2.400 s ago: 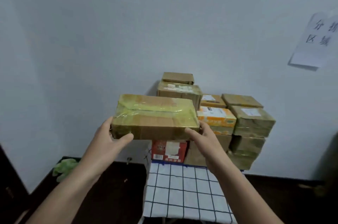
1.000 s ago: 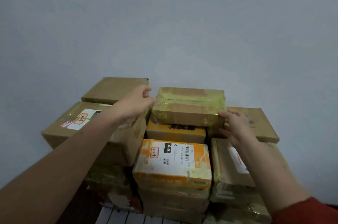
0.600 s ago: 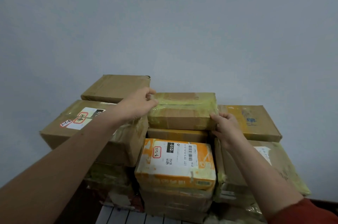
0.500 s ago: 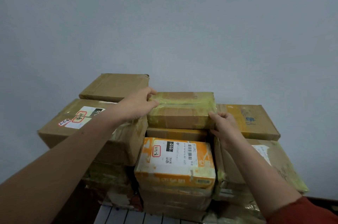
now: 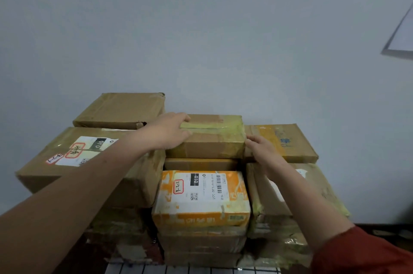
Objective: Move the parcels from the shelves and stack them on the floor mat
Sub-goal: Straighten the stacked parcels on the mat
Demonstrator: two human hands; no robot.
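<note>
A brown parcel (image 5: pixel 212 141) wrapped in yellowish tape lies on top of the middle column of the stack, against the wall. My left hand (image 5: pixel 166 132) wraps its left end, fingers over the top and thumb on the front face. My right hand (image 5: pixel 260 148) touches its right end with straight fingers. Below it sit a thin brown parcel (image 5: pixel 201 164) and an orange-and-white labelled parcel (image 5: pixel 201 197). A strip of the checked floor mat (image 5: pixel 192 270) shows at the bottom edge under the stack.
A large labelled carton (image 5: pixel 73 157) with a flat brown box (image 5: pixel 120 109) on it stands to the left. On the right are a brown box with yellow tape (image 5: pixel 288 141) and a taped carton (image 5: pixel 312 191). A paper sheet (image 5: pixel 402 36) hangs on the wall.
The taped parcel went from being carried in both hands to lying on the middle column. My left fingers slid further over its top, and my right hand eased back to its right end.
</note>
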